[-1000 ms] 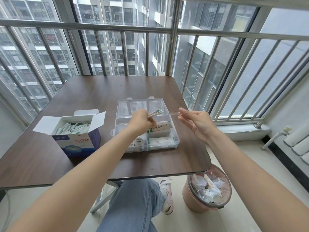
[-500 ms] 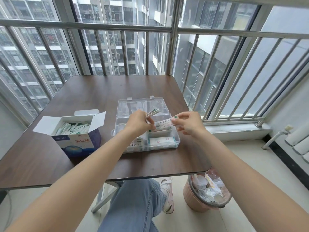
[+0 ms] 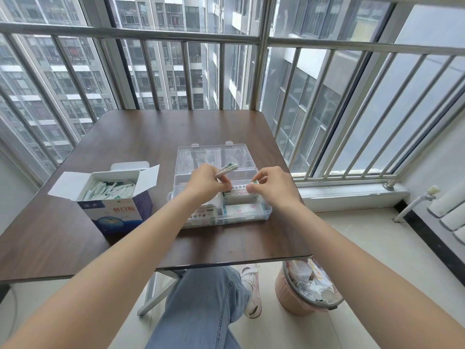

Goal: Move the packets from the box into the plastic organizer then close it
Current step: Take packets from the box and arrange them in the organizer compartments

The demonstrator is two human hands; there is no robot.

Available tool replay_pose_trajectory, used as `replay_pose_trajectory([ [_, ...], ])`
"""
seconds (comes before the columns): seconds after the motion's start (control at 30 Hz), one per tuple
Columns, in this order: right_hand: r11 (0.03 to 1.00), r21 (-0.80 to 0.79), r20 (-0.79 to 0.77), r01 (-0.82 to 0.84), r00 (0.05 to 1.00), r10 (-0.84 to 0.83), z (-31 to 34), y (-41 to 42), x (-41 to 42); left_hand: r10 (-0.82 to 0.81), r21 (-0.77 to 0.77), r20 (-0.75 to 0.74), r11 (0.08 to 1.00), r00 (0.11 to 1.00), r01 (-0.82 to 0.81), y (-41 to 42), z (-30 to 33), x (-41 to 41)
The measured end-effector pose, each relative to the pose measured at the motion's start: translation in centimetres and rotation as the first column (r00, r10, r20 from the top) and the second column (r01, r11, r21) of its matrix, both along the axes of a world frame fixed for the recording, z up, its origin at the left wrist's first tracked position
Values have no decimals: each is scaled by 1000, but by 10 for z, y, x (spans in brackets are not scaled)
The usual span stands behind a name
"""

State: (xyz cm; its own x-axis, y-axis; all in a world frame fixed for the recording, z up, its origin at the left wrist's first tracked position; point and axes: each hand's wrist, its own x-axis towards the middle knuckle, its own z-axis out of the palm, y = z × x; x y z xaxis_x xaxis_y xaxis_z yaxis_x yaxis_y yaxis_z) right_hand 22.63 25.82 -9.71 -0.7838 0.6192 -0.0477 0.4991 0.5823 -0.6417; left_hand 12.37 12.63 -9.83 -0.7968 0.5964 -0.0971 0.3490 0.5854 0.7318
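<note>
Head view: left hand [image 3: 203, 181] grips packets [image 3: 226, 169]; right hand [image 3: 273, 186] pinches one (over organizer [image 3: 266, 212]).

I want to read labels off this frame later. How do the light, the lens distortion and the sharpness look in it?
Head view: soft, even daylight from the windows, faint shadows on the table. Wide-angle lens bows the railing bars and stretches the forearms. Box lettering is sharp; packets in the left hand are slightly blurred; the organizer lid shows mild reflections.
</note>
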Motion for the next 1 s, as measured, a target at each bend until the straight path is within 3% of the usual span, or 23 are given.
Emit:
replay_pose_trajectory([
  [0.37, 988, 113, 73, -104, 993, 96, 2, -2, -4, -80, -78, -141, 995, 987, 69, -2, 1, 0],
  [0.8, 977, 133, 155, -165, 977, 144, 7, 0, -11, -102, -254, -82, 964, 991, 78, 5, 18, 3],
  [0.9, 975, 110, 155, -193, 972, 175, 6, 3, -13, -53, -100, -44, 994, 998, 48, -1, 17, 4],
  [1.0, 971, 104, 138, -213, 971, 198, 5, 7, -13, -40, 205, 286, 979, 957, -20, -9, 18, 8],
])
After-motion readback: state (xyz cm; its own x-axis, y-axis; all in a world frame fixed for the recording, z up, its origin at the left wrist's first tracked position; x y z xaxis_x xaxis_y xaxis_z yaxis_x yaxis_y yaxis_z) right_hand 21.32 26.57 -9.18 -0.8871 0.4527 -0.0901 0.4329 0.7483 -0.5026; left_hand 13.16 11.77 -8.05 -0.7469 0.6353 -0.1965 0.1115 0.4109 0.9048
